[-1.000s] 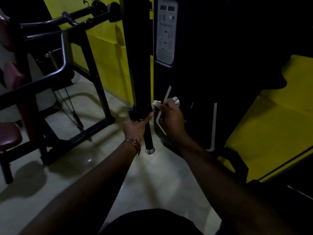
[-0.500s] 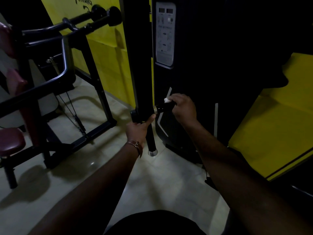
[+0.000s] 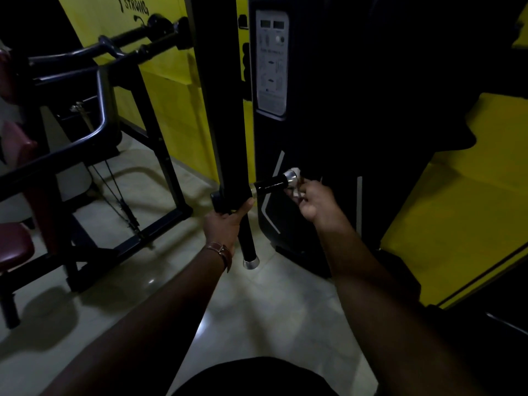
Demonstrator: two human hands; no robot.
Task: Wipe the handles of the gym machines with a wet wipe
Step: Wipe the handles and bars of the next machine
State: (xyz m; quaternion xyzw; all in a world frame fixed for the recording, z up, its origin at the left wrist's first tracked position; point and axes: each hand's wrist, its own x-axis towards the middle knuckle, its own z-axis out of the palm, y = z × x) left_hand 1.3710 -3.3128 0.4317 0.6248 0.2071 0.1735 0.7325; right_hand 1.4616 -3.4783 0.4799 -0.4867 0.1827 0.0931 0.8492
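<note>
In a dim gym, a person's left hand [image 3: 224, 224], a brown strap on its wrist, grips the machine's black upright bar [image 3: 228, 138] just above the downward handle [image 3: 248, 247] with its silver cap. Just beyond, the right hand [image 3: 315, 200] pinches a white wet wipe [image 3: 295, 182] against the silver end of the sideways handle [image 3: 271, 184]. Behind stands a yellow wall [image 3: 171, 90].

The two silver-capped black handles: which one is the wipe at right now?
The horizontal handle; the wet wipe is at its cap, unlike the vertical handle.
</note>
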